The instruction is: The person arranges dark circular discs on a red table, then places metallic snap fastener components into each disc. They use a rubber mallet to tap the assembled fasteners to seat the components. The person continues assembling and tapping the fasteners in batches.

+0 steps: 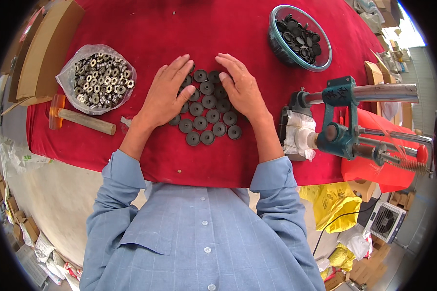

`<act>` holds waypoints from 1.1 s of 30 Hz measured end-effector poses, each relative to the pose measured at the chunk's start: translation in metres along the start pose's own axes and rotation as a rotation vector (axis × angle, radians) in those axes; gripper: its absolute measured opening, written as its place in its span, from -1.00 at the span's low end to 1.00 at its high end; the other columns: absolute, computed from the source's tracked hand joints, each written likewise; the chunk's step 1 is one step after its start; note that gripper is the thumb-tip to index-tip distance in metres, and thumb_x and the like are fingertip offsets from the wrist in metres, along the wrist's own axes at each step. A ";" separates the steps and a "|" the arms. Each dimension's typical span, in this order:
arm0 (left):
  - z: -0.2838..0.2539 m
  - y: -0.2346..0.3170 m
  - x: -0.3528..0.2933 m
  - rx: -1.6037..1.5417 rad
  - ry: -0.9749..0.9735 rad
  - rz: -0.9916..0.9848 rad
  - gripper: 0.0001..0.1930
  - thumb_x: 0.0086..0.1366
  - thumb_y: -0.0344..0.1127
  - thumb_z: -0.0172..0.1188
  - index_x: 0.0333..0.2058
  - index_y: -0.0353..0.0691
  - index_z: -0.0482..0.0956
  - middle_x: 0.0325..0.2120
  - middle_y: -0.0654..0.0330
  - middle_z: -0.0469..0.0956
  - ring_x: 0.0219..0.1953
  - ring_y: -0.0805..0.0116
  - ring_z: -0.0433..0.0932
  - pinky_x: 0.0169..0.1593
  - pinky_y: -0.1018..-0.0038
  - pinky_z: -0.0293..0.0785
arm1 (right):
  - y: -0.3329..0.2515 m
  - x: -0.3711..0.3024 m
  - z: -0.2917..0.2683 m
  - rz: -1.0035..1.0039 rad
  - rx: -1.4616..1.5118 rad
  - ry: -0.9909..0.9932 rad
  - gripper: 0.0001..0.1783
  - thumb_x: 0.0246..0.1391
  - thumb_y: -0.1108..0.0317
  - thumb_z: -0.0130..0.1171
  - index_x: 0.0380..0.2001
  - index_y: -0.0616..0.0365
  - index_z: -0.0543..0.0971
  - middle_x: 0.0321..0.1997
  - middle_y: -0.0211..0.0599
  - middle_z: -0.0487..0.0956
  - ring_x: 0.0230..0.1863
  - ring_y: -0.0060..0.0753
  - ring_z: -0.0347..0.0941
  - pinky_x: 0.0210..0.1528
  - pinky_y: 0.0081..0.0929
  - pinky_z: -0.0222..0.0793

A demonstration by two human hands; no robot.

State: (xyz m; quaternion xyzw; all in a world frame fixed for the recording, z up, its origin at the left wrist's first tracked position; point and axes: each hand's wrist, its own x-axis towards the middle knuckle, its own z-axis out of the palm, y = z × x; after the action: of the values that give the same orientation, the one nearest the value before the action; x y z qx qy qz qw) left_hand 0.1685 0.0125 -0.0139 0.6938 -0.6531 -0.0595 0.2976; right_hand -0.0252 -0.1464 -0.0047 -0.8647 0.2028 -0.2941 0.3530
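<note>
Several round black plastic wheels with a hole in the middle (209, 101) lie flat in a close cluster on the red tablecloth (199, 167). My left hand (162, 94) rests along the cluster's left side, fingers stretched forward and thumb out, covering some of the wheels. On the opposite side is my right hand (243, 89), its fingers extended and its thumb touching or just over the edge of the cluster. Neither hand grips anything. Between them the front rows of wheels show fully.
A clear plastic bag (65, 76) full of metal bearings (99, 80) sits at left, beside a mallet (86, 121). At far right stands a bowl (279, 46) of black caps (301, 39). A green hand press (342, 116) is at right; a cardboard box (51, 48) is far left.
</note>
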 end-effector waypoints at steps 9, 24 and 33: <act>-0.023 0.010 -0.014 -0.124 -0.044 -0.083 -0.28 0.50 -0.10 0.22 0.50 -0.28 0.26 0.52 -0.06 0.23 0.57 -0.08 0.15 0.59 0.06 0.07 | -0.026 -0.027 -0.023 0.081 -0.058 0.079 -0.50 0.36 0.36 0.20 0.32 0.27 0.50 0.43 0.09 0.48 0.51 0.19 0.32 0.53 0.02 0.24; -0.042 0.055 -0.067 0.123 -0.028 -0.157 -0.17 0.34 -0.03 0.41 0.44 -0.29 0.29 0.47 -0.12 0.22 0.52 -0.13 0.19 0.54 -0.01 0.13 | -0.065 -0.101 0.019 0.183 -0.208 0.232 -0.25 0.28 0.39 0.24 0.46 0.41 0.25 0.55 0.26 0.24 0.61 0.33 0.09 0.62 0.13 0.03; -0.113 -0.040 -0.043 0.521 0.196 -0.426 -0.34 0.33 -0.02 0.42 0.27 -0.28 0.49 0.29 -0.15 0.46 0.31 -0.25 0.44 0.30 -0.19 0.41 | -0.042 -0.123 -0.011 0.214 -0.226 0.316 -0.46 0.33 0.47 0.14 0.35 0.31 0.44 0.46 0.09 0.44 0.51 0.16 0.31 0.54 0.00 0.21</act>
State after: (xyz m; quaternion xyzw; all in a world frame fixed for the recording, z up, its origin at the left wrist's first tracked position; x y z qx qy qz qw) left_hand 0.2504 0.0895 0.0460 0.8696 -0.4551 0.1152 0.1529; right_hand -0.1177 -0.0553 -0.0130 -0.8155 0.3780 -0.3621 0.2469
